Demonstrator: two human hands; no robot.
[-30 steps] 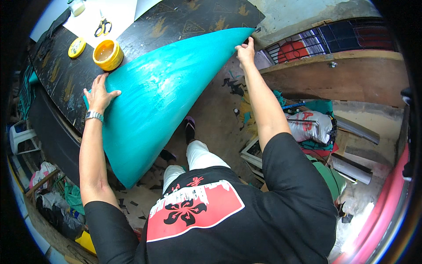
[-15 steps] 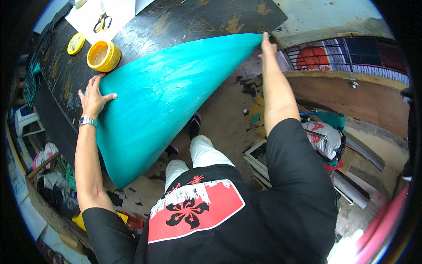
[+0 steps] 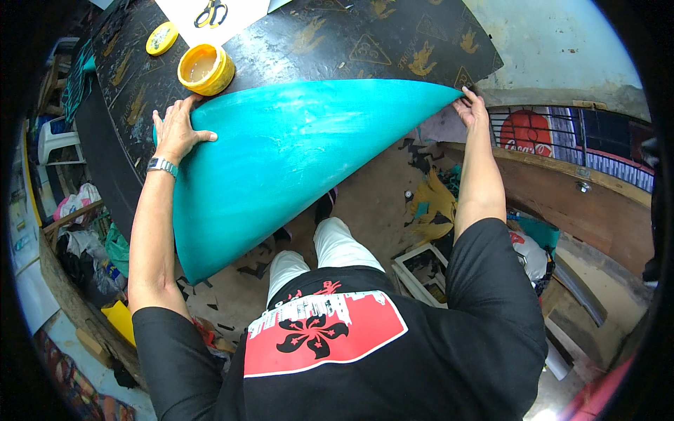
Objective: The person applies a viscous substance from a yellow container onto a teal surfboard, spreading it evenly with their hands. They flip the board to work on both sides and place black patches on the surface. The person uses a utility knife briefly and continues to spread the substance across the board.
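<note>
A large teal sheet point(image 3: 281, 151) lies over the near edge of a dark table, its near side curving down off it. My left hand point(image 3: 177, 133) rests on the sheet's left part with fingers spread and thumb stretched across the surface. At the far right corner my right hand point(image 3: 472, 109) pinches the sheet between thumb and fingers. Pale streaks show on the teal face. Just beyond my left fingertips stands an open yellow jar point(image 3: 223, 78) with a tan substance inside, close to the sheet's edge.
A black printed sheet point(image 3: 309, 52) covers the tabletop. Yellow-and-black scissors point(image 3: 210, 14) lie on white paper point(image 3: 242, 19), beside a yellow lid point(image 3: 162, 38). Scraps and a pale frame point(image 3: 421, 270) lie on the floor. A wooden panel point(image 3: 554, 179) stands at the right.
My view has turned, shifting the scene across the picture. Both hands keep nearly the same places on the teal sheet; my right fingers now show curled around its corner.
</note>
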